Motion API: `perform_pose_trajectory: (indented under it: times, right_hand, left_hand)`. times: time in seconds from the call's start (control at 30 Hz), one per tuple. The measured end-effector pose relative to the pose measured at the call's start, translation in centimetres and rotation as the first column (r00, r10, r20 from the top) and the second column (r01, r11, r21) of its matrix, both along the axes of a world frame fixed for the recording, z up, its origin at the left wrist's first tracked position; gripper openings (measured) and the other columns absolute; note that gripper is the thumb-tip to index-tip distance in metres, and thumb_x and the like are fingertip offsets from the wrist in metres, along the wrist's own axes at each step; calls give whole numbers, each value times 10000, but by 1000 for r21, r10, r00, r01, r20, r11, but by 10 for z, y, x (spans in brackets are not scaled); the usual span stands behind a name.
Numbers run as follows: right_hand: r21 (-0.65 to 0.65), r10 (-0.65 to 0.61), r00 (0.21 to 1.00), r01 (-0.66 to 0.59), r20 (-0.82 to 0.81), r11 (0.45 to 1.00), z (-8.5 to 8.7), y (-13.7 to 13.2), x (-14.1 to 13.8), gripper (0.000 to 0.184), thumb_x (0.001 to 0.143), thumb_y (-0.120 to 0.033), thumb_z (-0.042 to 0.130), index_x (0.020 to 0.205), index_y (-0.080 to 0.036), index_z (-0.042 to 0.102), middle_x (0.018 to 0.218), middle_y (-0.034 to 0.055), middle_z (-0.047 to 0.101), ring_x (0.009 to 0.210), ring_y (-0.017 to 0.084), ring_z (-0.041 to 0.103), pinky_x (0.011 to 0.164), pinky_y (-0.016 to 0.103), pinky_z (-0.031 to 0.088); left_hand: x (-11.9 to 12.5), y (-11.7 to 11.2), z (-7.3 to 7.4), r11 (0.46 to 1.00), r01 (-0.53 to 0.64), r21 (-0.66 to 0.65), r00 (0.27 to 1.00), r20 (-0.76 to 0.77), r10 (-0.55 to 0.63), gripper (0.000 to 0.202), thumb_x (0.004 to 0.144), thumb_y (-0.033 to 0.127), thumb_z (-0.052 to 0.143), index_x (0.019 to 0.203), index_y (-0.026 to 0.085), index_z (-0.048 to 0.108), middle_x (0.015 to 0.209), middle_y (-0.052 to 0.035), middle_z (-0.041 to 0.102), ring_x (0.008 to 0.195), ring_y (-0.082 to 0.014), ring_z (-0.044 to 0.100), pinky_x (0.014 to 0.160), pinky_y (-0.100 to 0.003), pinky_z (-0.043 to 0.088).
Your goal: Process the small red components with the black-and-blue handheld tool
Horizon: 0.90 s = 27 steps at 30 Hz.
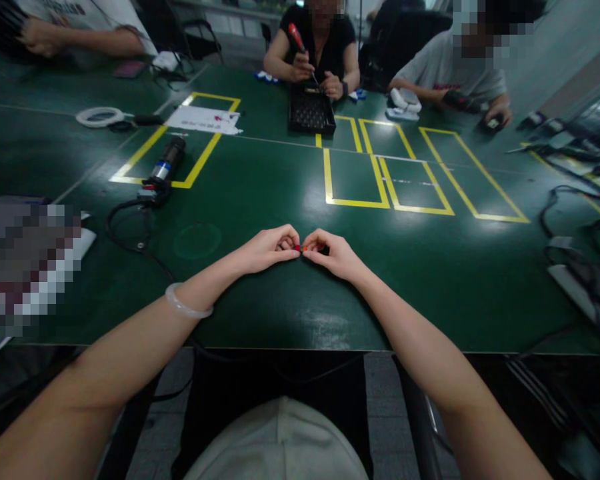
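Over the green table, my left hand pinches a tiny red piece between thumb and forefinger. My right hand faces it, its thumb and forefinger closed on a tiny orange piece. The fingertips nearly meet, and a small dark bit shows between the two coloured ends. Whether both colours belong to one part cannot be made out, as the fingers cover most of it. A pale bangle circles my left forearm.
Left stands a black cylindrical tool with a cable. Beyond it lie a paper sheet and a white coil. Yellow tape frames mark the table. Across, a person works with a red screwdriver over a black tray. Cables clutter the right.
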State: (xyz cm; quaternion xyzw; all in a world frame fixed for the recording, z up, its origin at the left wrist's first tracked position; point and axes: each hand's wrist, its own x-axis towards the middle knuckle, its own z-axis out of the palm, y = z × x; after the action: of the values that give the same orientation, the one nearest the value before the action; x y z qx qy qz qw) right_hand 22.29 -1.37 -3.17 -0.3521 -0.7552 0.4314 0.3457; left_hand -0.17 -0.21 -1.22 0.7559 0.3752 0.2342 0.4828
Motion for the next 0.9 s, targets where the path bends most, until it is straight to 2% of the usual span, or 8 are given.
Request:
perform_pose_trajectory:
  times: [0.23, 0.47, 0.7, 0.9]
  right_hand:
    - [49, 3, 1000, -5, 26, 999, 0, 0, 1, 93, 881, -260, 632, 945, -192, 630, 864, 4, 679, 762, 128, 598, 742, 278, 487]
    - [102, 2, 1000, -4, 19, 995, 0, 1, 2, 100, 877, -237, 624, 968, -197, 629, 907, 10, 678, 752, 127, 589, 746, 284, 486]
    - [63, -11, 1000, 11, -1, 998, 2, -1, 1, 136, 854, -271, 670, 957, -201, 616, 904, 12, 689, 750, 131, 602, 751, 296, 502]
    - [40, -11, 999, 13, -39, 999, 2, -1, -1, 165, 849, -293, 694, 954, -199, 608, 826, -2, 658, 744, 132, 608, 745, 297, 501]
  left_hand:
    - [0, 0, 0, 1000, 2, -12, 1000, 4, -2, 308, 816, 358, 727, 980, 148, 572, 842, -24, 626, 759, -144, 597, 683, -261, 471]
    - [-1, -1, 3, 1000, -6, 7, 1000, 3, 6, 328, 868, 401, 685, 1043, 139, 596, 926, -62, 662, 854, -173, 631, 774, -306, 505]
    - [-3, 1, 1, 999, 30, 23, 999, -22, -30, 290, 885, 376, 653, 1052, 144, 605, 961, -68, 684, 859, -176, 644, 764, -298, 504]
    - [-2, 0, 2, 999, 50, 9, 998, -44, -49, 318, 893, 377, 639, 1094, 133, 604, 979, -79, 691, 866, -179, 649, 761, -297, 499]
